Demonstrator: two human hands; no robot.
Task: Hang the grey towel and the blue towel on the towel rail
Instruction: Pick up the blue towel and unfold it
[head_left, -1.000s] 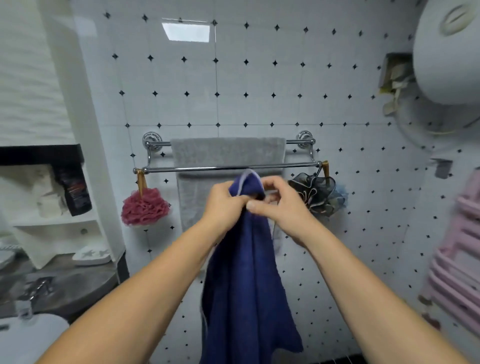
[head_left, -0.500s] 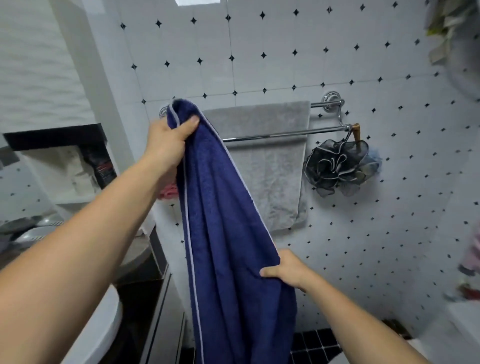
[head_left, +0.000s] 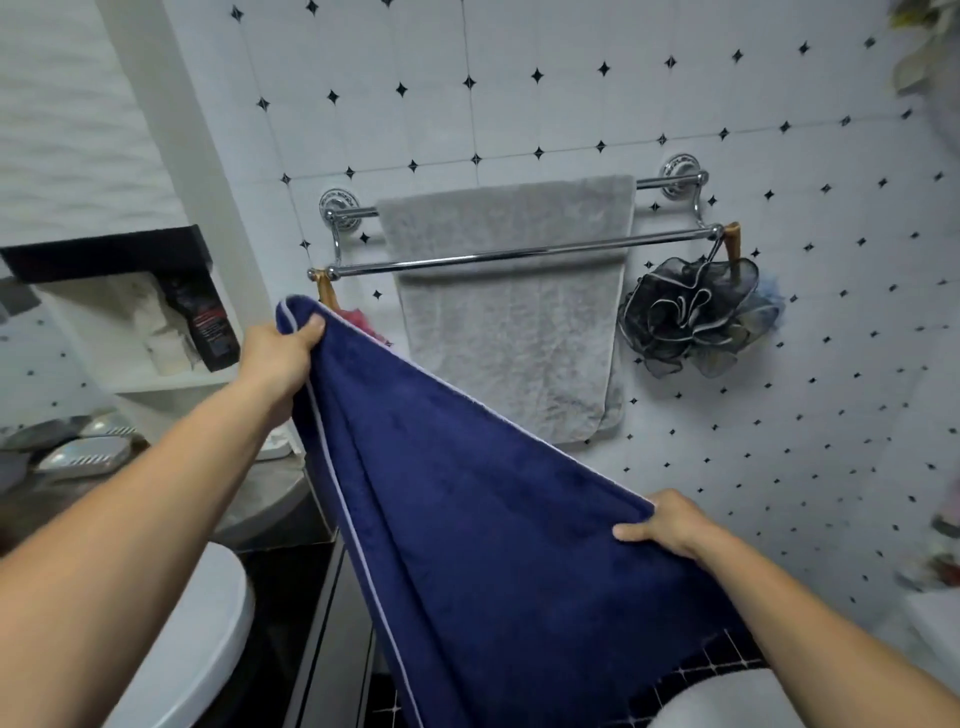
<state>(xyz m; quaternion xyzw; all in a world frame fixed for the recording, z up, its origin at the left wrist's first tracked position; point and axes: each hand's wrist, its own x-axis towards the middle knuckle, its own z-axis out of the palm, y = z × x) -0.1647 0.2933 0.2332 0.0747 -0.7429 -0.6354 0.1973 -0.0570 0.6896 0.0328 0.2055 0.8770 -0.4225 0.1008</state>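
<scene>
Gripping the blue towel (head_left: 493, 519) with left hand (head_left: 280, 353) and right hand (head_left: 670, 525), we may drag the grey towel (head_left: 509, 322) off the towel rail (head_left: 519, 254).

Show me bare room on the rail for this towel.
The blue towel should fit the front bar, bare between the pink pouf and dark pouf. Back bar is crowded: the grey towel leaves only short stubs at its ends.

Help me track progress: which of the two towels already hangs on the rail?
The grey towel: it hangs over the towel rail, while the blue towel is off it, gripped by the left hand and right hand.
</scene>
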